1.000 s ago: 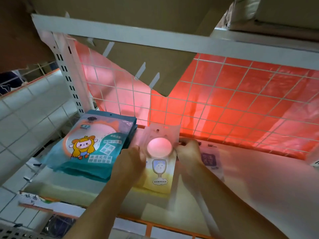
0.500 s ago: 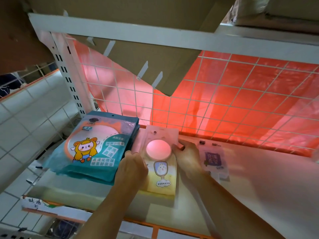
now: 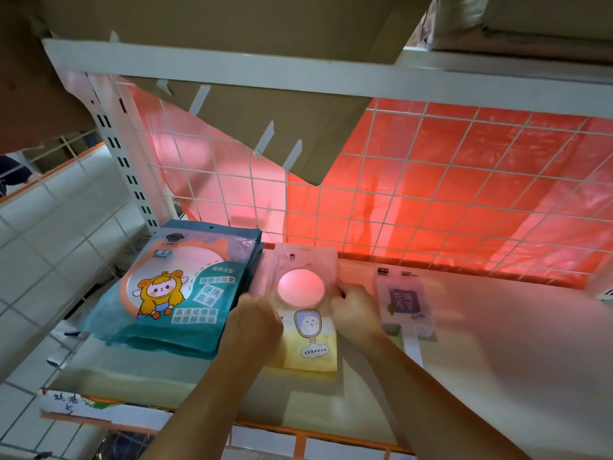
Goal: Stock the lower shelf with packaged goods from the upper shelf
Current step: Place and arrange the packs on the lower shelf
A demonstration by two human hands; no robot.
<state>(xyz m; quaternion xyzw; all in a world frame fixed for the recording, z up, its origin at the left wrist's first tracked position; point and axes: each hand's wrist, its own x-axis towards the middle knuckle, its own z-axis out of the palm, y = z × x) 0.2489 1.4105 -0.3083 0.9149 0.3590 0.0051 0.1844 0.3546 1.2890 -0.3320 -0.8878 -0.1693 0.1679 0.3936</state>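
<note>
A pink and yellow mirror packet [image 3: 303,303] with a round window and a rabbit picture lies flat on the white shelf board [image 3: 497,343]. My left hand [image 3: 252,323] grips its left edge, and my right hand [image 3: 355,310] pinches its right edge. To its left sits a stack of teal mirror packets [image 3: 179,290] with a cartoon girl on top. A pale packet with a purple label [image 3: 404,303] lies to the right of my right hand.
A white wire grid [image 3: 431,194] with red plastic sheeting behind forms the back wall. A cardboard sheet [image 3: 248,111] hangs down from the white upper shelf rail [image 3: 298,74]. The perforated upright post [image 3: 122,154] stands at the left. An orange front edge [image 3: 298,439] borders the shelf.
Both hands have set the pink and yellow packet flatter on the shelf beside the teal stack. The camera has moved closer and tilted slightly up.
</note>
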